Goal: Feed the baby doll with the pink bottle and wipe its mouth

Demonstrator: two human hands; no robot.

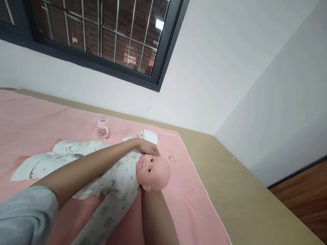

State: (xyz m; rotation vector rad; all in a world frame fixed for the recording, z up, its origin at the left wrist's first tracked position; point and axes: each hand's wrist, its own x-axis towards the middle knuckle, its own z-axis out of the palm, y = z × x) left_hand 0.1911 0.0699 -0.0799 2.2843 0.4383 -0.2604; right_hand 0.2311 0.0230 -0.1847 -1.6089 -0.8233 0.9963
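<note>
A bald baby doll (154, 172) in a white printed outfit lies on its back, its head to the right. My left hand (149, 147) reaches across the doll's chest to the far side of its head, with fingers bent down against it; the fingertips are partly hidden. From below, my right forearm (158, 217) goes under the doll's head and neck, which hide that hand. Just beyond my left hand lie a white folded item (150, 136) and a small clear round piece (172, 159).
A pink mat (194, 204) covers much of the tan surface (230, 190). A pink-topped baby bottle (103, 127) stands beyond the doll's body. White walls and a dark-framed barred window (155, 80) rise behind; a brown wooden panel (304, 190) is at right.
</note>
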